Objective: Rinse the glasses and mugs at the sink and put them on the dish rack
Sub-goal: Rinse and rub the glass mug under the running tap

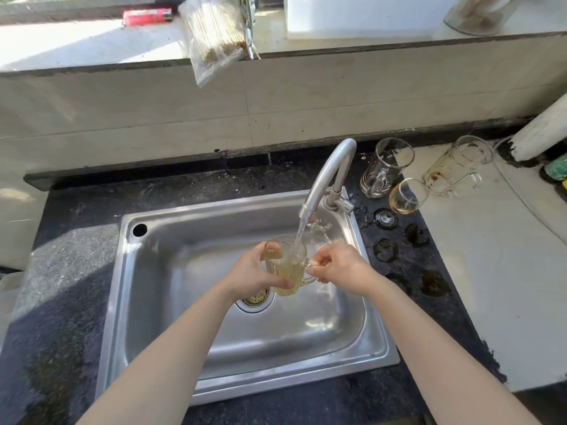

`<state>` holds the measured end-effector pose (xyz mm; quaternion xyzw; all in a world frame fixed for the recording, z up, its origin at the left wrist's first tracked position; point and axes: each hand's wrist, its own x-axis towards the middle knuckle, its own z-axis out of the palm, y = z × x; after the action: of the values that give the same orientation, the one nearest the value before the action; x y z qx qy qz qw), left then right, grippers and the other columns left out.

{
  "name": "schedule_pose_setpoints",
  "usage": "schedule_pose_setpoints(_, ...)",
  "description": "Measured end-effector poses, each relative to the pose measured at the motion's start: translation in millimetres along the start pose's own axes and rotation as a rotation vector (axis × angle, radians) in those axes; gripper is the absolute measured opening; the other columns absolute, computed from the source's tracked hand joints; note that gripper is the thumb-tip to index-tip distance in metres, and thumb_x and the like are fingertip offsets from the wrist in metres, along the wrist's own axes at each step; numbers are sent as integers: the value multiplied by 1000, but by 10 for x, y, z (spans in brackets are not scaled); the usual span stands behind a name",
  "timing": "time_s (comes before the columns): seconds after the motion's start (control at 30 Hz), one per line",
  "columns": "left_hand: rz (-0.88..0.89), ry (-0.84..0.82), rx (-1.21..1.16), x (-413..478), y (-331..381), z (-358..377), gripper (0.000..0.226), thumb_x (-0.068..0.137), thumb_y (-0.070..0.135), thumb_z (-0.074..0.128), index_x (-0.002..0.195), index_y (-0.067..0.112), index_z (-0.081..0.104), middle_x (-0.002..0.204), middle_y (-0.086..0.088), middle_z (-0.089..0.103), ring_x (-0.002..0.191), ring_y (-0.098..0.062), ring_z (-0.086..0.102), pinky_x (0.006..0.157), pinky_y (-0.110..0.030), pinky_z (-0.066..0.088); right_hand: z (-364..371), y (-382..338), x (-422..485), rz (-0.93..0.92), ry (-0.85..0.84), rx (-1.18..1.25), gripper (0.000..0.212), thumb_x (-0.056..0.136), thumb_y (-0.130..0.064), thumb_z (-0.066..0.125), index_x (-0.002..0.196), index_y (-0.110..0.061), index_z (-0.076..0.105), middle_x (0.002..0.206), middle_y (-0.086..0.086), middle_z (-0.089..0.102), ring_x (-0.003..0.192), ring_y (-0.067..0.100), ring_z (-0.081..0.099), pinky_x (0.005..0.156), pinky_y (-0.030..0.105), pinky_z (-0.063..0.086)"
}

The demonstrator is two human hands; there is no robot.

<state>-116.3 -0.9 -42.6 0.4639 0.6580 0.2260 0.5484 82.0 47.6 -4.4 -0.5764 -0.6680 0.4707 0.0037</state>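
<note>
Under the tap (325, 176) the glass mug (287, 273) is filled upright, gripped by the left hand (252, 273). Its handle is pinched by the right hand (343, 268).

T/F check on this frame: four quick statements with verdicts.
1. Water from the faucet runs into the ribbed mug. True.
2. The left hand holds the mug's handle. False: it wraps the body; the right hand pinches the handle.
3. A tall mug, a small glass and a stained mug stand right of the faucet. True.
4. The lighter on the sill is blue. False: it is red.
</note>
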Motion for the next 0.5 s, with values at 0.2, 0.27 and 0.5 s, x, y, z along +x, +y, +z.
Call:
schedule_pose_setpoints(0.2,-9,-20,-34,-8,-4,68,73,54,12,91,118,21,57,114,6,64,109,-8,57,89,-18,42,-61,-5,-39,19,-21,3,17,84,-22,72,82,-5,68,72,5,67,68,16,63,75,34,55)
schedule_pose_setpoints(0.27,-13,4,-58,-8,11,45,72,56,11,90,119,21,56,114,7,62,106,-6,55,89,-18,40,-44,-27,-46,1,17,-12,18,85,-24,71,82,-7,68,72,3,65,69,16,61,73,33,54)
schedule_pose_setpoints(0.5,-141,-165,-174,-34,37,-3,73,56,26,86,122,25,54,111,5,68,107,-10,60,92,-28,43,-70,-22,-64,18,3,48,23,89,-26,65,88,-3,66,84,16,71,72,23,68,77,40,58)
